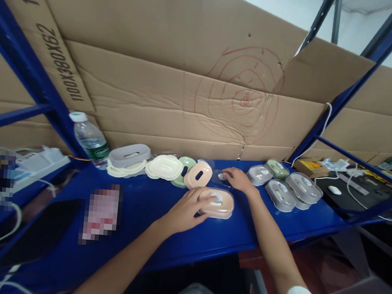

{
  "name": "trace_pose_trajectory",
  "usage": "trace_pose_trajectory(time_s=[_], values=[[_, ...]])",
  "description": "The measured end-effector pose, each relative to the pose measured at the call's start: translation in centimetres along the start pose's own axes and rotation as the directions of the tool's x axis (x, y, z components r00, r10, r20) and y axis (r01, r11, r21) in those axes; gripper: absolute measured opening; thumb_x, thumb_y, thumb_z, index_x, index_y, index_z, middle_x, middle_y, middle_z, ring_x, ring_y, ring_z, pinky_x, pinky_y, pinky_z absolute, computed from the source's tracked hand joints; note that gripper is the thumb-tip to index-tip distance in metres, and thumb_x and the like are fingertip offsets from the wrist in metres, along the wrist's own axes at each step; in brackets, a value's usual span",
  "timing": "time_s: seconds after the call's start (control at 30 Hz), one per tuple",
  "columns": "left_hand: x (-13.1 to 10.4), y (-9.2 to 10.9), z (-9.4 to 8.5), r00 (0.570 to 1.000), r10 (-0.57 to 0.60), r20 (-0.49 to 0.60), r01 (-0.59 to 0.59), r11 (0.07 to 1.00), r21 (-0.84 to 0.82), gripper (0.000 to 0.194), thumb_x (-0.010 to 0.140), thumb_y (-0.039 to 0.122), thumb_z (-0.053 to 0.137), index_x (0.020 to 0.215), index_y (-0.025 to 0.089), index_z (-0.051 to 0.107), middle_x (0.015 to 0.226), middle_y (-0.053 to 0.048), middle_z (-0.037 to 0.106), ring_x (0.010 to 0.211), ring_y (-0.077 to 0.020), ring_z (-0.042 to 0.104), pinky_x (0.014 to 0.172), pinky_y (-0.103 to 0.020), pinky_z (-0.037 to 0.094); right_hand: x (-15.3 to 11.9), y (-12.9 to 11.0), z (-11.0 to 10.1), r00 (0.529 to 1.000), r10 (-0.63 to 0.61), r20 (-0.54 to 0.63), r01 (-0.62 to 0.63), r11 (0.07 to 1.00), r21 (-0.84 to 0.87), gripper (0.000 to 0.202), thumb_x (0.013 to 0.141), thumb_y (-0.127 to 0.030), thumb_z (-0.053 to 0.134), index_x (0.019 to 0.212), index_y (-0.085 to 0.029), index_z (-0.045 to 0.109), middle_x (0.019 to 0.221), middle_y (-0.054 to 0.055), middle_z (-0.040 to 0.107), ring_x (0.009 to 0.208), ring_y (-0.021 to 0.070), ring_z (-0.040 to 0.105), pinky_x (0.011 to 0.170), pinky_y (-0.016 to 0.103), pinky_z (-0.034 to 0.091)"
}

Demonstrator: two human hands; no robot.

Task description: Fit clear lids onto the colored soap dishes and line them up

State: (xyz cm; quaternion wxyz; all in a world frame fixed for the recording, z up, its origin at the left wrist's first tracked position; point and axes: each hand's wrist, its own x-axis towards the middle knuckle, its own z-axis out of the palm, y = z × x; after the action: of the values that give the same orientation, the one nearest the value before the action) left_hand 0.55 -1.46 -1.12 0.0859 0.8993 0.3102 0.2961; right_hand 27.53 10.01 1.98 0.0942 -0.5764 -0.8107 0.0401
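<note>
My left hand grips the left side of a pink oval box with a clear cover, its thumb at the front and its fingers over the top. A pale round piece shows on the cover. Just behind the box, my right hand has its fingertips closed on a clear plastic lid lying on the blue table. Left of that lid, a pink oval lid with a dark slot leans over a green oval lid. My right fingertips partly cover the clear lid.
Several covered oval boxes stand at the right. Cream lids and a grey oval frame lie at the back left, by a water bottle. Cardboard walls the back; blue posts flank the table.
</note>
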Motion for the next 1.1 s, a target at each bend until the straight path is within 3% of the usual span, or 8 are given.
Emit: trace_pose_trajectory(time_s=[0.2, 0.3, 0.4, 0.57, 0.67, 0.8, 0.97, 1.1], values=[[0.0, -0.1, 0.4, 0.998, -0.06, -0.007, 0.061, 0.997, 0.049, 0.06, 0.089, 0.027, 0.077, 0.145, 0.028, 0.057, 0.149, -0.011, 0.055, 0.142, -0.0326, 0.051, 0.118, -0.051, 0.045, -2.5, -1.7, -1.7, 0.968, -0.252, 0.0, 0.242, 0.931, 0.273, 0.044, 0.109, -0.046, 0.046, 0.146, -0.028, 0.062, 0.145, 0.004, 0.068, 0.131, 0.0224, 0.065, 0.11, 0.036, 0.051], [0.1, -0.3, 0.6, 0.997, -0.075, -0.011, 0.076, 0.996, 0.045, 0.059, 0.089, 0.03, 0.078, 0.144, 0.027, 0.056, 0.147, -0.011, 0.056, 0.14, -0.0324, 0.052, 0.117, -0.051, 0.046, -5.3, -3.2, -1.4, 0.916, -0.399, 0.051, 0.357, 0.865, 0.351, 0.075, 0.095, -0.06, 0.069, 0.16, -0.033, 0.044, 0.161, 0.007, 0.052, 0.148, 0.0277, 0.05, 0.12, 0.043, 0.041], [0.0, -0.3, 0.6, 0.997, -0.081, -0.003, 0.081, 0.996, 0.025, 0.064, 0.09, 0.034, 0.079, 0.147, 0.027, 0.052, 0.147, -0.012, 0.057, 0.139, -0.0325, 0.053, 0.117, -0.052, 0.046, -7.8, -4.6, -0.6, 0.909, -0.399, 0.12, 0.356, 0.893, 0.276, 0.103, 0.08, -0.056, 0.085, 0.166, -0.035, 0.032, 0.167, 0.011, 0.042, 0.156, 0.0353, 0.036, 0.123, 0.054, 0.032], [0.0, -0.2, -0.3, 0.998, -0.054, -0.042, 0.054, 0.999, -0.002, 0.073, 0.093, 0.043, 0.074, 0.156, 0.028, 0.041, 0.158, -0.015, 0.048, 0.148, -0.0332, 0.046, 0.121, -0.051, 0.043, -9.3, -4.2, -2.2, 0.919, -0.389, 0.055, 0.372, 0.907, 0.199, 0.089, 0.082, -0.044, 0.083, 0.16, -0.033, 0.041, 0.158, 0.011, 0.052, 0.147, 0.0337, 0.046, 0.117, 0.051, 0.037], [0.2, -0.5, -0.9, 0.981, -0.072, -0.182, 0.089, 0.992, 0.086, 0.055, 0.101, 0.042, 0.063, 0.151, 0.025, 0.047, 0.155, -0.016, 0.051, 0.148, -0.0331, 0.045, 0.122, -0.053, 0.039, -7.7, -1.7, -4.8, 0.944, -0.327, -0.044, 0.33, 0.929, 0.166, 0.081, 0.084, -0.05, 0.079, 0.155, -0.03, 0.045, 0.157, 0.011, 0.053, 0.144, 0.0324, 0.049, 0.116, 0.046, 0.037], [0.4, -1.2, -1.1, 0.949, -0.171, -0.266, 0.238, 0.94, 0.244, 0.051, 0.098, 0.039, 0.065, 0.146, 0.023, 0.055, 0.15, -0.019, 0.054, 0.142, -0.0376, 0.049, 0.118, -0.059, 0.037, -2.6, 2.5, -6.6, 0.992, -0.102, -0.07, 0.098, 0.993, -0.06, 0.081, 0.085, -0.046, 0.077, 0.155, -0.026, 0.043, 0.158, 0.013, 0.05, 0.142, 0.0351, 0.048, 0.114, 0.046, 0.036], [0.4, -1.4, -0.8, 0.941, -0.231, -0.248, 0.308, 0.887, 0.345, 0.057, 0.09, 0.033, 0.074, 0.144, 0.024, 0.057, 0.154, -0.021, 0.051, 0.144, -0.0406, 0.047, 0.116, -0.064, 0.032, 3.5, 4.6, -4.6, 0.999, -0.04, 0.015, 0.042, 0.99, -0.136, 0.081, 0.076, -0.032, 0.082, 0.149, -0.022, 0.049, 0.153, 0.016, 0.054, 0.141, 0.0375, 0.047, 0.114, 0.05, 0.031], [0.2, -1.5, -0.9, 0.943, -0.245, -0.224, 0.317, 0.867, 0.384, 0.045, 0.089, 0.021, 0.072, 0.134, 0.022, 0.065, 0.157, -0.022, 0.05, 0.144, -0.0427, 0.048, 0.115, -0.069, 0.031, 5.4, 4.5, -2.4, 0.998, -0.045, 0.052, 0.052, 0.989, -0.139, 0.082, 0.074, -0.026, 0.079, 0.151, -0.023, 0.05, 0.153, 0.015, 0.055, 0.144, 0.0367, 0.044, 0.116, 0.052, 0.029]])
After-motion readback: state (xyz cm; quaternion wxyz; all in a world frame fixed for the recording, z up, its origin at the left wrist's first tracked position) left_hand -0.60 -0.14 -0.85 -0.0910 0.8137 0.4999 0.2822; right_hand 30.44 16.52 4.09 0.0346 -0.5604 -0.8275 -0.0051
